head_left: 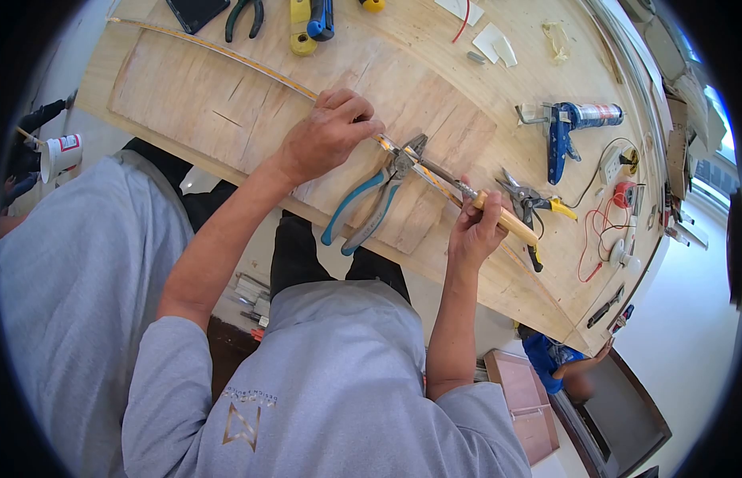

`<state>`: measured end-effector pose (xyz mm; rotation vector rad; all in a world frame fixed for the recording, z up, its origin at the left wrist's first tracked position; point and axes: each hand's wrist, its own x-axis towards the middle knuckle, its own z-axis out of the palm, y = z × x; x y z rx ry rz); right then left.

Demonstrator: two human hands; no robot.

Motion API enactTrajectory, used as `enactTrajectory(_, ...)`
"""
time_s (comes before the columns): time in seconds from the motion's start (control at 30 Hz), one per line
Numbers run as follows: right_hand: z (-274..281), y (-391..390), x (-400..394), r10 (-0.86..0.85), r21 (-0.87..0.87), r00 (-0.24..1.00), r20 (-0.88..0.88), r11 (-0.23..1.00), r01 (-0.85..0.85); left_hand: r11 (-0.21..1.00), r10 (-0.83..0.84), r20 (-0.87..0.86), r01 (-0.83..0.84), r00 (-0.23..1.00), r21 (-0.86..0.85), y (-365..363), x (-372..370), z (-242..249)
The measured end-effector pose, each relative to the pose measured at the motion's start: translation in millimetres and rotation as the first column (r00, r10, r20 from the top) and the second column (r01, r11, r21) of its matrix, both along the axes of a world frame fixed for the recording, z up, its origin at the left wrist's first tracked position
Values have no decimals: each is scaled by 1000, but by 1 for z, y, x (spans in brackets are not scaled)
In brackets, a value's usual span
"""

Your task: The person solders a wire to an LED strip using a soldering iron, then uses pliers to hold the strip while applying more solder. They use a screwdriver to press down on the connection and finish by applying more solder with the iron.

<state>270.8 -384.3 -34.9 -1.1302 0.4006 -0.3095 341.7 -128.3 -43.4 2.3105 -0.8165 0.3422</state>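
My left hand is closed on a narrow LED strip, fingertips pinched together over the board. In my right hand is a wooden-handled soldering iron, its metal shaft pointing left toward the strip. A pair of pliers with blue-grey handles lies across the strip between my hands, jaws toward the far side. The iron's tip is close to the plier jaws; whether it touches the strip I cannot make out. Past the pliers the strip runs on to the right, beneath the iron.
Under the work is a plywood board on a wooden table. To the right lie yellow-black snips, a blue caulking gun, a power strip and red wires. Other people stand left and lower right; a white bucket is at left.
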Motion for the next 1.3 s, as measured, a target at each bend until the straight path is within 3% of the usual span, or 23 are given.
enactTrajectory(1.3,0,-1,0,10,19,1000,-2,1000,-10,999,-14,-17,13,1000,-40,-1,1,2)
